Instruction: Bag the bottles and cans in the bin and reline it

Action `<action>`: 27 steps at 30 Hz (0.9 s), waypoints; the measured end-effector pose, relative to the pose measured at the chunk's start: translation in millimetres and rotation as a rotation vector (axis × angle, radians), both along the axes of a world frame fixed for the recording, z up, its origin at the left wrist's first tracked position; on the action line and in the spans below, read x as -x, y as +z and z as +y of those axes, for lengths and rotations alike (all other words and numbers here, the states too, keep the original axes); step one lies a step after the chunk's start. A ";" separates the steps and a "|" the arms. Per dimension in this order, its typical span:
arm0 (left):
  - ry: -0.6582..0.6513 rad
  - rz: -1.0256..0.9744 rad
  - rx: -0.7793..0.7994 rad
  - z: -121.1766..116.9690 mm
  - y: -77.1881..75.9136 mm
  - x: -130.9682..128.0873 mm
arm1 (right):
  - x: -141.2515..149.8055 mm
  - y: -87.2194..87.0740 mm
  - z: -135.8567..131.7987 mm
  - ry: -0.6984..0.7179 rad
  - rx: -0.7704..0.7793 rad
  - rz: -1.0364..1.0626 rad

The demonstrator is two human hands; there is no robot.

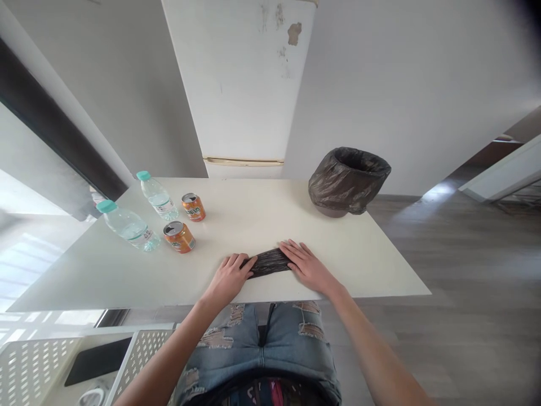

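A black plastic bag, folded into a flat strip, lies near the front edge of the white table. At the strip's left end is my left hand, its fingers bent and closed on the plastic with the thumb across the top. My right hand rests flat over the right end, fingers stretched out and pressing on it. The parts of the strip under both hands are hidden.
A bin lined with a black bag stands at the back right. Two orange cans and two clear bottles with green caps stand on the left of the table. A white fridge is behind.
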State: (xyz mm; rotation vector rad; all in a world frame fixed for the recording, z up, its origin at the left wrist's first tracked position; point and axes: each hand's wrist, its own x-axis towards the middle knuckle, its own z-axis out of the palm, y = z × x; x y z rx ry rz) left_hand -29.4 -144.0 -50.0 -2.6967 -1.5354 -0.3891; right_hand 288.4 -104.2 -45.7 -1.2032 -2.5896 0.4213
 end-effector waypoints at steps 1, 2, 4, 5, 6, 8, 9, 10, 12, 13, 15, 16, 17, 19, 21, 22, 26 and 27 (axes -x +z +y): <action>-0.006 0.011 -0.004 0.1 -0.1 2.3 | -0.3 0.1 -0.4 0.017 0.004 0.002; -0.011 0.017 -0.007 0.2 -0.5 4.6 | -0.5 -0.3 -0.7 0.033 0.007 0.001; -0.016 0.020 -0.011 -0.1 -1.3 8.9 | -1.0 -2.3 -0.6 0.053 0.013 0.000; -0.017 0.020 -0.010 -0.5 -1.5 10.7 | -1.4 -3.5 -0.5 0.050 0.012 0.003; -0.015 0.021 -0.007 -0.9 -1.5 12.0 | -1.8 -4.3 -0.5 0.039 0.008 0.010; -0.004 0.033 0.002 -2.0 -1.1 12.6 | -2.3 -4.1 -1.0 0.017 -0.010 0.033; 0.005 0.045 0.006 -2.5 -0.7 11.8 | -1.8 -2.8 -1.7 0.009 -0.031 0.054; 0.019 0.059 0.007 -2.9 -0.2 10.5 | -0.3 -0.8 -2.7 -0.001 -0.063 0.081; 0.048 0.087 0.001 -3.5 0.6 7.1 | 7.7 4.5 -5.7 -0.030 -0.139 0.147; 0.058 0.099 -0.003 -3.6 1.0 5.7 | 14.9 7.1 -7.6 -0.044 -0.168 0.167; 0.061 0.112 -0.003 -3.7 1.9 4.5 | 35.0 10.2 -12.1 -0.050 -0.178 0.151; 0.058 0.115 0.001 -3.6 2.5 5.0 | 46.5 10.3 -14.4 -0.031 -0.161 0.116; 0.056 0.117 0.006 -3.6 3.2 6.2 | 57.6 9.3 -16.7 0.000 -0.140 0.072; 0.053 0.124 0.018 -3.7 5.3 10.0 | 74.9 5.1 -20.5 0.074 -0.100 -0.014; 0.048 0.133 0.028 -4.2 7.9 14.2 | 81.5 0.3 -22.6 0.116 -0.073 -0.074; 0.040 0.138 0.031 -4.6 9.2 15.7 | 80.8 -1.5 -22.9 0.116 -0.065 -0.092; 0.012 0.161 0.021 -8.9 13.9 14.8 | 67.3 -4.1 -21.2 0.072 -0.050 -0.111; 0.015 0.159 0.012 -10.8 14.7 13.1 | 64.9 -4.2 -20.8 0.065 -0.049 -0.107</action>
